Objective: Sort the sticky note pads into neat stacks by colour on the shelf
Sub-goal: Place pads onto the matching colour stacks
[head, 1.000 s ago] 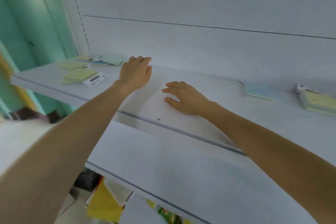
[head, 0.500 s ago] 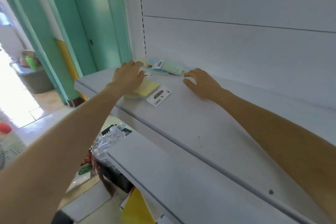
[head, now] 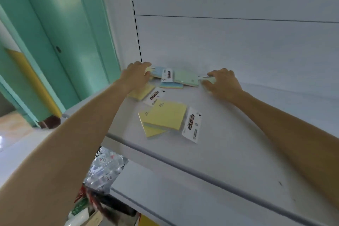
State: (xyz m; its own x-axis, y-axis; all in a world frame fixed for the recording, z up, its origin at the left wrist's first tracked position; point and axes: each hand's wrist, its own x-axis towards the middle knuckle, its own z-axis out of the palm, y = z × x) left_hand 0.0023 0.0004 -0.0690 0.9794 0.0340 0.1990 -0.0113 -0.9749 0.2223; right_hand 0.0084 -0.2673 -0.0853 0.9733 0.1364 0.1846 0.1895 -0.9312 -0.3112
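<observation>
On the white shelf (head: 229,134) lies a loose pile of sticky note pads at the back left corner. A green pad (head: 185,78) lies on top of a blue-and-yellow pad (head: 171,85); a pale blue pad (head: 157,71) sits behind them. My left hand (head: 136,74) grips the left end of this pile. My right hand (head: 221,82) pinches the green pad's right edge. Nearer me lie two overlapping yellow pads (head: 165,115) with a white label card (head: 192,124). Another yellow pad (head: 140,92) lies partly under my left wrist.
The shelf's front edge (head: 165,156) runs diagonally below the pads, with a lower shelf (head: 201,198) beneath it. A teal door frame (head: 64,33) stands to the left. Plastic-wrapped goods (head: 104,167) and boxes fill the space below left.
The view has swung left along the shelf. Both hands moved from the shelf's middle to the pile in the back corner and took hold of its two ends.
</observation>
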